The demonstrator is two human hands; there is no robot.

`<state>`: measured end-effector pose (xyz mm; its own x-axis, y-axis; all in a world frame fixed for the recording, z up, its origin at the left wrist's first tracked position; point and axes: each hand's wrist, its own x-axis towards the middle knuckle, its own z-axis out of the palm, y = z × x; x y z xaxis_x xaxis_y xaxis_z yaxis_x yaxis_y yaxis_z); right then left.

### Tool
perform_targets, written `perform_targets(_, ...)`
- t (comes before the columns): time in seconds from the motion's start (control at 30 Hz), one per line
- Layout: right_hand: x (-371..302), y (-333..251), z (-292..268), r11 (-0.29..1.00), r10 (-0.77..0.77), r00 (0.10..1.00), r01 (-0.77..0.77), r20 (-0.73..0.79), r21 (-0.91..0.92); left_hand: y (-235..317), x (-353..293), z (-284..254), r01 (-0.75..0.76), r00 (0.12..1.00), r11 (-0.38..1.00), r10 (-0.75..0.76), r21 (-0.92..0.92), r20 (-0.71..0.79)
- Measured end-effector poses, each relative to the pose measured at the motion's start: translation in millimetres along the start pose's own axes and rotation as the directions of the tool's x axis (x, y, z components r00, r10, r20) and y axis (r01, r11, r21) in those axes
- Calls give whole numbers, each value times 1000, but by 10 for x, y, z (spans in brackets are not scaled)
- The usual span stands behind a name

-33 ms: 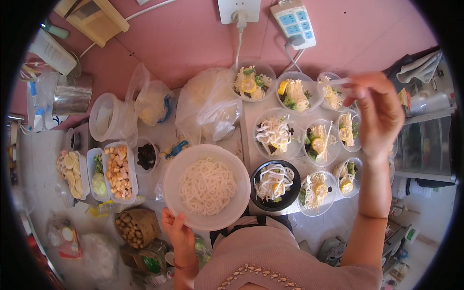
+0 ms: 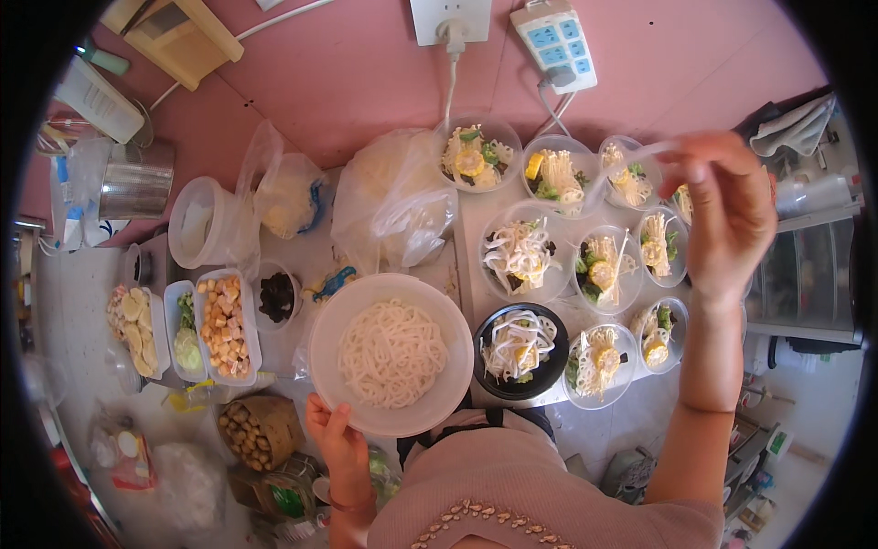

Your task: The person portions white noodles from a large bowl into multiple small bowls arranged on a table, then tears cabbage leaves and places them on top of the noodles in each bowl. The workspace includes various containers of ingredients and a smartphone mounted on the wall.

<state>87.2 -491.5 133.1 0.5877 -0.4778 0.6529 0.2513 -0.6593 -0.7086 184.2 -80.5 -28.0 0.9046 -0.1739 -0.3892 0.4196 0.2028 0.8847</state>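
Observation:
My left hand (image 2: 338, 437) grips the near left rim of a large white plastic bowl (image 2: 322, 343), thumb over the edge. A heap of thick white noodles (image 2: 393, 355) lies in it. My right hand (image 2: 729, 206) is raised over the far right bowls, fingers pinched on a pale, blurred strand that looks like a noodle (image 2: 631, 157). Its free end slants down toward the clear bowls. Several clear bowls (image 2: 611, 306) hold enoki mushrooms, corn pieces and greens; one clear bowl (image 2: 489, 284) and a black bowl (image 2: 477, 366) also have white noodles on top.
Plastic bags (image 2: 389, 210) and a white tub (image 2: 197, 220) stand along the pink wall. At the left are a tray of orange cubes (image 2: 225, 325) and a cup of dark pieces (image 2: 276, 295). A power strip (image 2: 556, 46) hangs above. A paper bag (image 2: 283, 423) sits low left.
My right hand has shifted slightly to the right, and more of the pale strand now trails from its fingers. My left hand and the white bowl have stayed put.

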Motion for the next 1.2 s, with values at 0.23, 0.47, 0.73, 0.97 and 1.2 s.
perform_targets(0.23, 307, -54, 12, 999, -41, 992, 44, 119, -22, -42, 24, -39, -15, 1000, 1000, 15, -14, 7)
perform_targets(0.47, 439, 666, 402, 963, 187, 970, -212, 158, 164, 35, -20, -56, 96, 994, 993, -92, -62, 57)
perform_targets(0.73, -24, 939, 1139, 631, -80, 722, 570, 687, -526, -23, -52, -45, 69, 998, 993, -68, -99, 12)
perform_targets(0.97, -1213, 301, 2182, 872, -182, 335, 489, 925, -5, 134, -85, 246, 57, 997, 992, -50, -112, 66)
perform_targets(1.2, -959, 77, 2114, 858, -140, 296, 513, 945, -33, 47, -38, 293, 72, 996, 986, -64, -147, 63)
